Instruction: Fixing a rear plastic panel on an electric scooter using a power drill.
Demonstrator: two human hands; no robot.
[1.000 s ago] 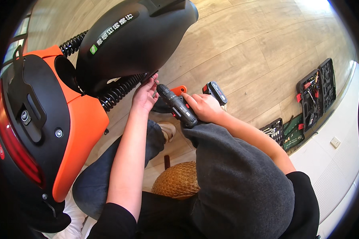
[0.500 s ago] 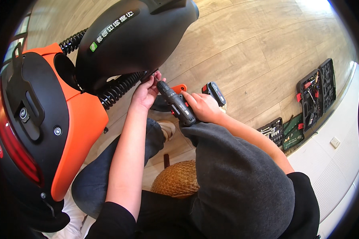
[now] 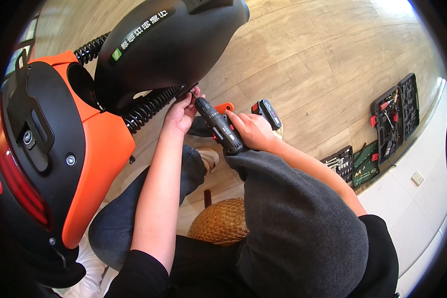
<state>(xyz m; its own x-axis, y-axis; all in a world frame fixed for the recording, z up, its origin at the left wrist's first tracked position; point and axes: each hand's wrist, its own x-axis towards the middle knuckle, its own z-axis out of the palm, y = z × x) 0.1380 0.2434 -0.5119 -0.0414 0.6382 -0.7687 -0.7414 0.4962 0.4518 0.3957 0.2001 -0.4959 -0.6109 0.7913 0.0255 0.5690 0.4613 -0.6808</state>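
My right hand (image 3: 255,131) is closed round the grip of a black cordless drill (image 3: 218,124) with red details. The drill's battery (image 3: 267,114) juts out beyond my fingers. The drill's chuck end points at the lower edge of a large black mudguard (image 3: 169,54). At that edge, right by the drill's tip, my left hand (image 3: 183,114) has its fingers pinched together. What they hold is too small and partly hidden to make out. Beside my left fingers runs a black coil spring shock absorber (image 3: 154,107).
An orange and black vehicle body (image 3: 102,159) with a red tail light (image 3: 22,174) fills the left. An orange part (image 3: 224,108) shows behind the drill. At right, an opened black tool case (image 3: 388,121) and a socket set (image 3: 340,164) lie on the wooden floor near the wall. A woven stool (image 3: 218,223) stands below.
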